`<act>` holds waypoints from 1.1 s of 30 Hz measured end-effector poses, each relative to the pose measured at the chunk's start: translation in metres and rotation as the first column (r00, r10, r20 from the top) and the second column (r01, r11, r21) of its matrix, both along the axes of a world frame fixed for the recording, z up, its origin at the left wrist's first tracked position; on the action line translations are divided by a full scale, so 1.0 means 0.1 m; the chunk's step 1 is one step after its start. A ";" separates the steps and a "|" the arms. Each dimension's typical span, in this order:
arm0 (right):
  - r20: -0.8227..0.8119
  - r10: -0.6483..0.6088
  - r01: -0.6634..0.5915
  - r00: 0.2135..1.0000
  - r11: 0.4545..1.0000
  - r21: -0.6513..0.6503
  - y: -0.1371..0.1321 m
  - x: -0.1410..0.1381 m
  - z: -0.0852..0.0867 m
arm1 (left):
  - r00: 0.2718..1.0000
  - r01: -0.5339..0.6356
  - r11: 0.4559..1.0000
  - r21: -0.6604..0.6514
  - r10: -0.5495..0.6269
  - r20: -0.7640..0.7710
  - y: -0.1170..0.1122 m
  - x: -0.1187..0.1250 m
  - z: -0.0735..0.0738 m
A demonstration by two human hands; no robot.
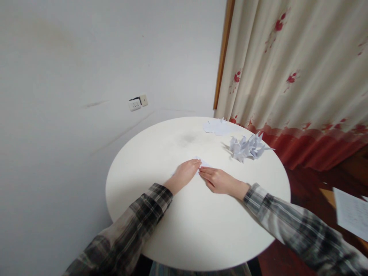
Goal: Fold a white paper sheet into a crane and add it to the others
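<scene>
A small white sheet of paper (pixel 203 163) lies flat near the middle of the round white table (pixel 161 153). My left hand (pixel 184 174) rests on it from the left with its fingers stretched flat. My right hand (pixel 218 180) presses on it from the right, fingers also extended and flat. The fingertips of both hands nearly meet over the paper, which is mostly hidden beneath them. Both arms wear plaid sleeves.
A cluster of folded white paper figures (pixel 247 147) stands at the table's far right. More loose white paper (pixel 218 127) lies at the far edge. A flowered curtain (pixel 293 76) hangs to the right, a white wall with a socket (pixel 135 104) behind. Printed sheets (pixel 352 212) sit lower right.
</scene>
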State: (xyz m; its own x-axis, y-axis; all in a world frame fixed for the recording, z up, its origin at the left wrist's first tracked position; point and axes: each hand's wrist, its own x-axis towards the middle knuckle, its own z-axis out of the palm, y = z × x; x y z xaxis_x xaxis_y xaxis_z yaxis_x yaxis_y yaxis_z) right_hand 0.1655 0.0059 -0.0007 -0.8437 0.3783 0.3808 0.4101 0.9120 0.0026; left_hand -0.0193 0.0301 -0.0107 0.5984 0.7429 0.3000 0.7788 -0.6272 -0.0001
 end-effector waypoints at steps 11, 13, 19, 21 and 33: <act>0.005 0.010 -0.010 1.000 1.000 -0.008 -0.01 0.00 0.01 | 0.987 -0.030 0.995 0.099 0.045 -0.153 -0.01 0.00 0.08; 0.006 0.010 -0.010 1.000 1.000 -0.009 -0.01 0.00 0.01 | 0.986 -0.028 0.993 0.113 0.047 -0.162 -0.01 0.00 0.08; -0.008 0.016 -0.016 1.000 1.000 -0.012 0.00 0.01 -0.01 | 0.989 -0.025 0.990 0.140 0.046 -0.144 0.04 -0.01 0.00; -0.009 0.011 -0.011 1.000 1.000 -0.014 -0.01 0.01 -0.02 | 0.991 -0.010 0.988 0.153 0.030 -0.132 0.06 -0.02 -0.02; -0.008 -0.019 0.019 1.000 1.000 -0.003 0.00 0.01 -0.06 | 0.989 0.046 0.985 0.165 -0.022 -0.148 0.06 -0.02 -0.03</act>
